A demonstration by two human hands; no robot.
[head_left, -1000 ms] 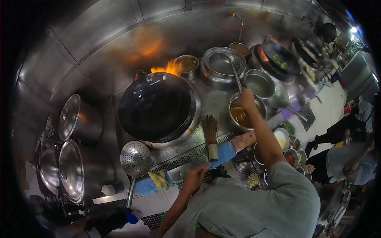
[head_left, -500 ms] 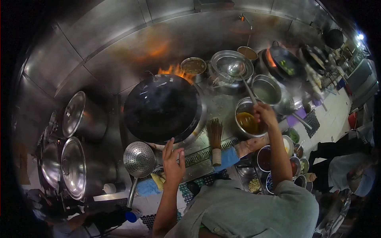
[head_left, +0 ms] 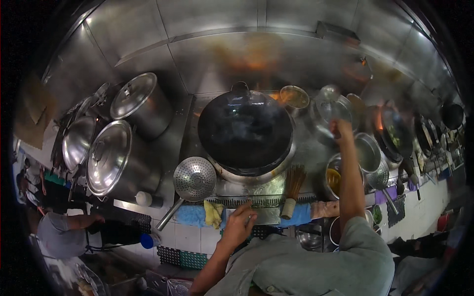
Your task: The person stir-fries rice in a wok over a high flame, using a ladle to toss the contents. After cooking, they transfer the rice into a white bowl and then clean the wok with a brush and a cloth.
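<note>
My right hand (head_left: 340, 129) is closed round the handle of a ladle, and the ladle's bowl (head_left: 330, 93) is over the wide round metal pan (head_left: 316, 118) at the back right. In front of me a large black wok (head_left: 244, 135) sits tilted on the burner, with faint smoke over its dark inside. My left hand (head_left: 240, 223) is held low at the stove's front edge, fingers bent and partly apart, nothing in it. Near it are a yellow cloth (head_left: 213, 214) and a bamboo brush (head_left: 294, 187). Beside my right forearm stands a pot of yellow-brown liquid (head_left: 334, 180).
A perforated skimmer (head_left: 195, 178) lies left of the wok. Large lidded pots (head_left: 109, 158) stand farther left. Another wok (head_left: 395, 130) with flame beside it is at the right. A person in a grey shirt (head_left: 61, 234) is at the lower left.
The view has swung left. My right hand has moved the ladle farther back. My left hand has moved away from the wok's near rim, and the flames behind the wok are smaller.
</note>
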